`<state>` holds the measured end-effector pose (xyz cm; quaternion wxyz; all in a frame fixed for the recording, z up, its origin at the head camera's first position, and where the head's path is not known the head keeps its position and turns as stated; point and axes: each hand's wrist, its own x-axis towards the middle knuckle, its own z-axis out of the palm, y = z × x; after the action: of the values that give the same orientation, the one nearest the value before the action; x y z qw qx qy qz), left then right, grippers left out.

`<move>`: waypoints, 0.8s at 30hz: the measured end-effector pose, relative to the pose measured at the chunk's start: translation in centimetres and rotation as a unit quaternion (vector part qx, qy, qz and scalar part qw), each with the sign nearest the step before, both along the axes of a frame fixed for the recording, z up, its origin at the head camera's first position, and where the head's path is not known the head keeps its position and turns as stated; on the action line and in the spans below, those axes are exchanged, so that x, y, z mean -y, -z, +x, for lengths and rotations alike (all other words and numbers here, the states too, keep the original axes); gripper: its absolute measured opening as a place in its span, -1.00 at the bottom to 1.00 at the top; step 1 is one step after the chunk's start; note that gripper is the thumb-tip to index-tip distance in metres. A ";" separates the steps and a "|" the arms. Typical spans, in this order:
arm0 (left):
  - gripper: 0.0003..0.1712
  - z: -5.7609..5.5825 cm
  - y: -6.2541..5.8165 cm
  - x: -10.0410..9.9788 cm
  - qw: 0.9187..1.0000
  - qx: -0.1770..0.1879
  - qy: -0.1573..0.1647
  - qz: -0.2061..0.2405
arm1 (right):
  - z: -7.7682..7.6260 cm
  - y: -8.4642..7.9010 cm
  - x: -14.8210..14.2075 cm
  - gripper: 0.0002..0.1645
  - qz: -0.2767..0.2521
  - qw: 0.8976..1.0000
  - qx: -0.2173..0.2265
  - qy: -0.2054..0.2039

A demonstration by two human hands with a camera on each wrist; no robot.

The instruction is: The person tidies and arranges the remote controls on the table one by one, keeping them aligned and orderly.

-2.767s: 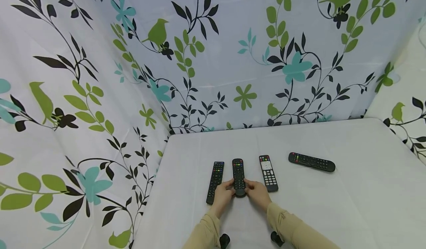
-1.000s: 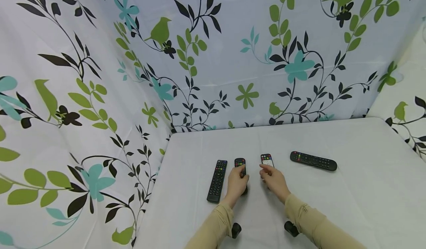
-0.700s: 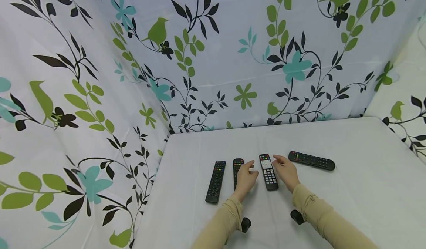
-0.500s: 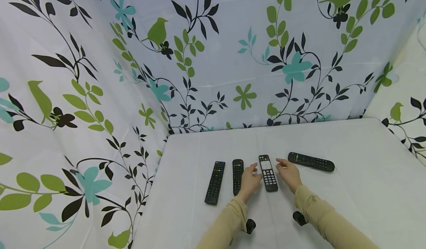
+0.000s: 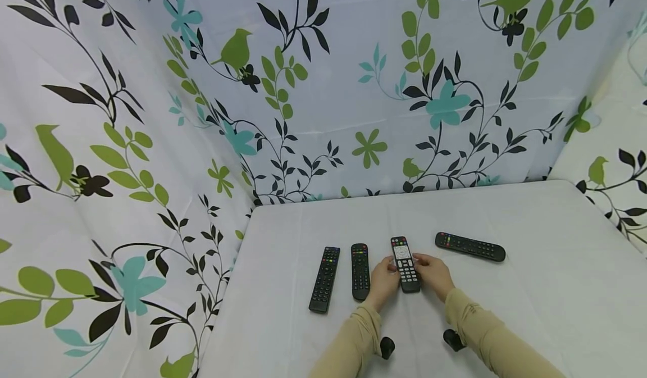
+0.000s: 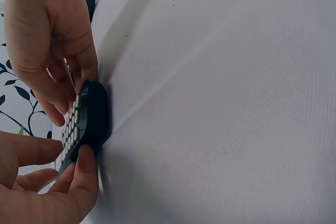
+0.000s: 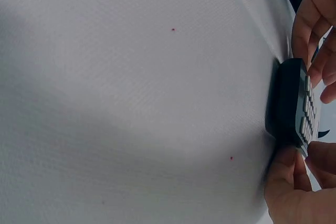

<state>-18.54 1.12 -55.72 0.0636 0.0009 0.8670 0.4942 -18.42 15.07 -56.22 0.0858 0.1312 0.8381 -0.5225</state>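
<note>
A black remote control [image 5: 405, 267] with white keys and a light-coloured pad lies on the white table between the two hands. My left hand [image 5: 382, 284] holds its left edge with thumb and fingers. On the right edge, my right hand [image 5: 434, 275] grips it the same way. In the left wrist view the near end of the remote control [image 6: 95, 111] shows between both hands' fingertips, low against the cloth. The right wrist view shows the same dark end of the remote control [image 7: 286, 98]. Another black remote control [image 5: 360, 271] lies just left of my left hand.
Farther left, a longer black remote control [image 5: 325, 279] lies slightly slanted. To the right, a fourth remote control [image 5: 470, 246] lies nearly crosswise. White cloth covers the table [image 5: 531, 299]. A patterned curtain [image 5: 323, 97] hangs behind and at the sides.
Both hands have left the second remote control from the left and moved right. From apart at either side of the white-keyed one, they have closed in onto its edges.
</note>
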 end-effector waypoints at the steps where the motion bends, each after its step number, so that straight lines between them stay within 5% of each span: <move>1: -0.45 0.1 0.0 -0.1 1.000 -0.002 0.002 -0.002 | 0.0 0.1 0.0 -0.50 0.003 1.000 -0.003 -0.002; 8: -0.49 0.3 0.2 -0.1 0.999 -0.028 0.006 -0.020 | 0.1 0.5 0.0 -0.53 0.011 1.000 -0.014 0.000; 16: -0.44 0.4 0.3 0.2 1.000 0.009 0.000 -0.020 | 0.3 0.4 0.5 -0.53 -0.004 1.000 -0.001 -0.008; 24: -0.39 0.9 -0.3 0.6 1.000 0.001 -0.004 -0.028 | 0.6 0.4 1.4 -0.52 -0.009 1.000 0.004 -0.009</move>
<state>-17.60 0.56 -55.46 0.0621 -0.0046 0.8807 0.4696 -17.77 13.65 -56.61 0.0948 0.1244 0.8344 -0.5285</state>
